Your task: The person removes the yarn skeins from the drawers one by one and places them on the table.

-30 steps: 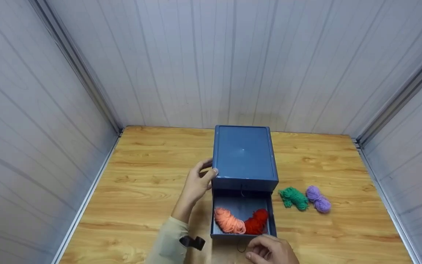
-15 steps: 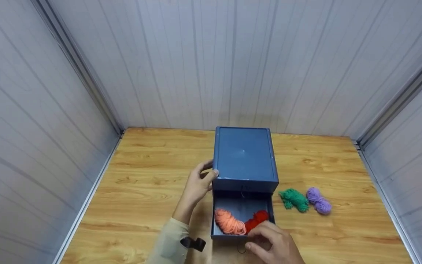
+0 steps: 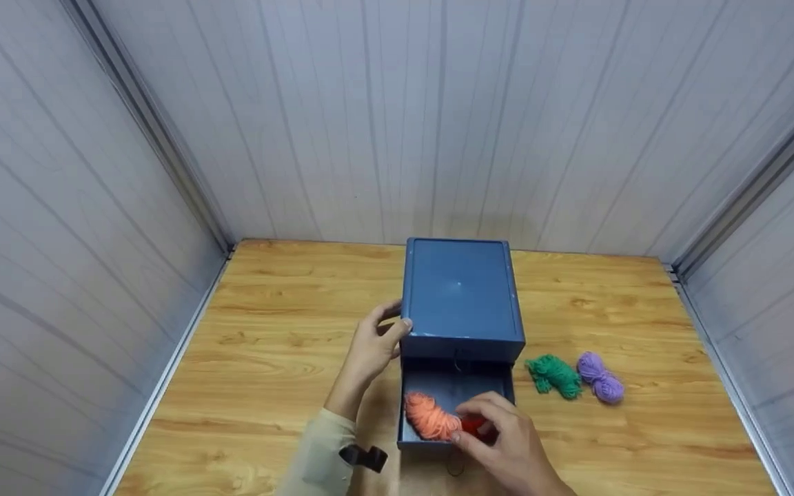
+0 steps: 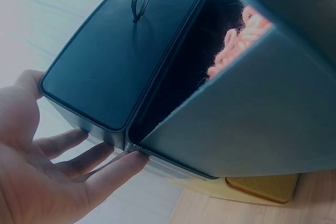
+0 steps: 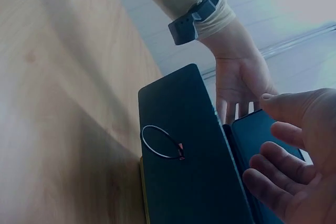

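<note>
A blue drawer box (image 3: pixel 466 289) stands on the wooden table with its lower drawer (image 3: pixel 438 382) pulled out. My left hand (image 3: pixel 373 344) holds the box's front left corner, thumb over the top edge and fingers along the side. Inside the drawer lie a coral yarn skein (image 3: pixel 430 417) and a red yarn skein (image 3: pixel 471 424). Over the red skein, my right hand (image 3: pixel 507 441) reaches in with loosely bent, parted fingers and hides much of it. Its thumb tip is right by the coral skein. In the right wrist view the drawer front (image 5: pixel 189 161) shows beside that hand.
Green (image 3: pixel 554 375) and purple (image 3: pixel 600 379) yarn skeins lie on the table right of the box. A thin black loop (image 5: pixel 157 142) serves as pull on the drawer front; another loop (image 4: pixel 140 1) is on the upper front. White panels (image 3: pixel 397 124) enclose the table.
From in front of the drawer, my right hand has moved forward and slightly left, over the red skein, with thumb and fingers spreading apart. The left hand keeps its place on the box.
</note>
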`<state>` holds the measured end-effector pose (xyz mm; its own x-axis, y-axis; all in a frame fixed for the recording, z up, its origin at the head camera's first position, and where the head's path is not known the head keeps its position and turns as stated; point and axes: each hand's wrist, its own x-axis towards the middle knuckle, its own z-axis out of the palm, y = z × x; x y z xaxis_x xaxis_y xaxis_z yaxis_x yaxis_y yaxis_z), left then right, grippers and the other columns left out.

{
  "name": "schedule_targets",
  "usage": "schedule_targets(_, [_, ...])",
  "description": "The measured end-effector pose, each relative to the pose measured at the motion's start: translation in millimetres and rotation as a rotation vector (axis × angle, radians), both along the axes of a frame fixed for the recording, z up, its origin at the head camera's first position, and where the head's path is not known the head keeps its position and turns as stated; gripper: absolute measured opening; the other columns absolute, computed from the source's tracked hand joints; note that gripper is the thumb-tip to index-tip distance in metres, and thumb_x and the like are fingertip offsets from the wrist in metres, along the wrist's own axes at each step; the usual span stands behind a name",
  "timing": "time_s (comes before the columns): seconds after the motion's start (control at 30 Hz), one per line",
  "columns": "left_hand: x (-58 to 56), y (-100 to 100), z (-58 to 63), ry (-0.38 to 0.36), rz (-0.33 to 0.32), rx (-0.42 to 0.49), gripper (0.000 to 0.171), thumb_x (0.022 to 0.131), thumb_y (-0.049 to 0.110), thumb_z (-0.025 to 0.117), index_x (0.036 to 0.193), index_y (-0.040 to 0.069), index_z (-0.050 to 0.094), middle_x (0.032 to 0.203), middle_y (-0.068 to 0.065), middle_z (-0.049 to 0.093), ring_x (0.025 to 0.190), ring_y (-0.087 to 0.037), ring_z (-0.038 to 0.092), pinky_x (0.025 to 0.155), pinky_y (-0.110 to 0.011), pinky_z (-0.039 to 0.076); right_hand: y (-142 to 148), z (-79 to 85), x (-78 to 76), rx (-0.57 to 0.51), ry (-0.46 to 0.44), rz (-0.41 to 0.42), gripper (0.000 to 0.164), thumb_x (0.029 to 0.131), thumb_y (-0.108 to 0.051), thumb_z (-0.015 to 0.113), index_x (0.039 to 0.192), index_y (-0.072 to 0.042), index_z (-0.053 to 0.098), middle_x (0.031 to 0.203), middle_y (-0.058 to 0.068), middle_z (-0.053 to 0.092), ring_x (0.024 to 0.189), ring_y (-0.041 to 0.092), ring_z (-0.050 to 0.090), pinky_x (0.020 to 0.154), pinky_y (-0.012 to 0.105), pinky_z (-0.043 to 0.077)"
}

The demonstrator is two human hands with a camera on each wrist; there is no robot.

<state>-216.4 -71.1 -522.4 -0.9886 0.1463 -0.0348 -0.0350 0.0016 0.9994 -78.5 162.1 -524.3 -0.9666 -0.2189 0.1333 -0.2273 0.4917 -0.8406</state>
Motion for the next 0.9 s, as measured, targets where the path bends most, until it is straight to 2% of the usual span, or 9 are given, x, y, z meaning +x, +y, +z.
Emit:
schedule_targets(0.1, [-0.4, 0.3, -0.9, -0.006, -0.004, 0.006, 0.053, 0.099, 0.02, 0.065, 0.148, 0.005, 0.051, 0.145, -0.02, 0.055, 0.123, -0.032, 0.061, 0.082, -0.042, 0.059, -3.6, -4.6, -6.9, -0.026, -0.03, 0.013, 0.024, 0.089, -0.02, 0.081, 0.112, -0.022, 0.074, 0.11, 0.0, 0.068, 0.089, 0.018, 0.068, 0.074, 0.027, 0.058])
schedule_targets(0.27, [0.0, 1.0, 1.3, -0.013, 0.0, 0.015, 0.053, 0.099, 0.02, 0.065, 0.148, 0.005, 0.052, 0.144, -0.02, 0.055, 0.123, -0.032, 0.061, 0.084, -0.044, 0.059, -8.8, -10.4, -18.6, -0.048, -0.019, 0.042, 0.027, 0.088, -0.018, 0.082, 0.114, -0.02, 0.074, 0.111, 0.0, 0.069, 0.091, 0.016, 0.069, 0.076, 0.027, 0.06])
schedule_targets(0.53, [-0.3, 0.4, 0.5, -0.022, -0.001, 0.012, 0.054, 0.099, 0.021, 0.066, 0.148, 0.006, 0.052, 0.144, -0.019, 0.055, 0.122, -0.03, 0.061, 0.085, -0.046, 0.058, -16.9, -12.8, -32.2, 0.059, -0.017, 0.091, 0.033, 0.088, -0.027, 0.083, 0.117, -0.013, 0.075, 0.113, 0.004, 0.073, 0.095, 0.022, 0.071, 0.075, 0.033, 0.06])
schedule_targets(0.73, [-1.2, 0.3, 0.8, -0.018, -0.004, 0.021, 0.054, 0.099, 0.021, 0.066, 0.149, 0.005, 0.051, 0.145, -0.019, 0.055, 0.123, -0.031, 0.061, 0.086, -0.046, 0.058, -22.9, -13.7, -41.9, 0.17, -0.036, 0.107, 0.036, 0.086, -0.031, 0.083, 0.119, -0.019, 0.075, 0.116, -0.005, 0.072, 0.107, 0.018, 0.068, 0.086, 0.038, 0.057])
schedule_targets(0.9, [-0.8, 0.5, 0.5, -0.022, -0.002, 0.021, 0.054, 0.098, 0.02, 0.066, 0.148, 0.007, 0.052, 0.144, -0.018, 0.056, 0.121, -0.029, 0.062, 0.084, -0.046, 0.058, -25.7, -17.5, -46.7, 0.174, -0.041, 0.131, 0.038, 0.086, -0.031, 0.084, 0.12, -0.016, 0.074, 0.116, -0.001, 0.072, 0.102, 0.019, 0.068, 0.083, 0.037, 0.058])
